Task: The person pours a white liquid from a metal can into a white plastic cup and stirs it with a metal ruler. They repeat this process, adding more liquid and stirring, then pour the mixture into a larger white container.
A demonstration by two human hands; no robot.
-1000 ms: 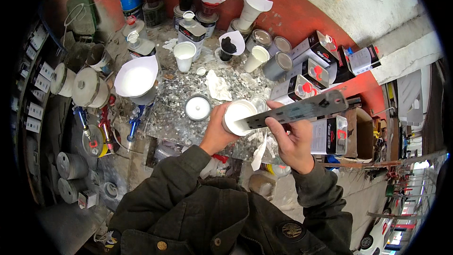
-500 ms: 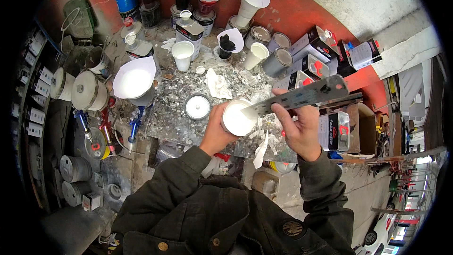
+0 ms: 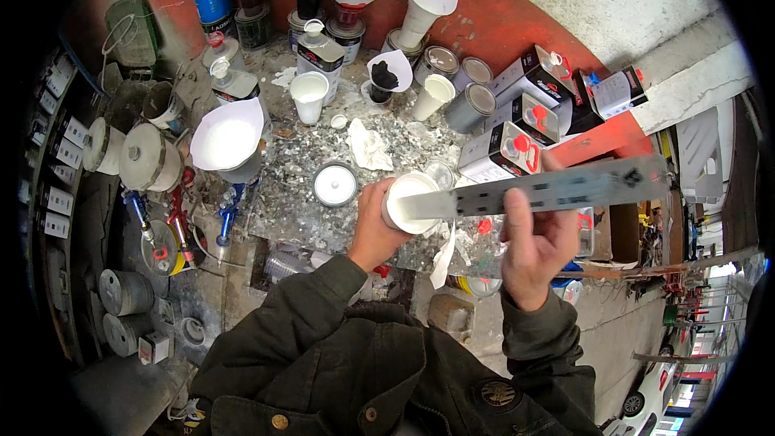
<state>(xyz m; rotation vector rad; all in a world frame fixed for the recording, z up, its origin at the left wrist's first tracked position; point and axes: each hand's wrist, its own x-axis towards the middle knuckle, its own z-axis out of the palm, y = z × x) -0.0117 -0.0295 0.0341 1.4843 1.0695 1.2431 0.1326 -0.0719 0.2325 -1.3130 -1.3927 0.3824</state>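
Though whether it rests is hard to tell, the cup of white liquid (image 3: pixel 409 186) is near the surface's (image 3: pixel 300 157) front edge, your left hand (image 3: pixel 376 228) curled around it. Your right hand (image 3: pixel 536 244) pinches a metal strip (image 3: pixel 601 184), its end inside the rim; a crumpled tissue (image 3: pixel 369 146) lies beyond.

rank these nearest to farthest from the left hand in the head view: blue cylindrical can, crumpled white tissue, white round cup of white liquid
Nearest to the left hand first:
1. White round cup of white liquid: in its grasp, at its right.
2. Crumpled white tissue: just above it in the picture.
3. Blue cylindrical can: far off, upper left.
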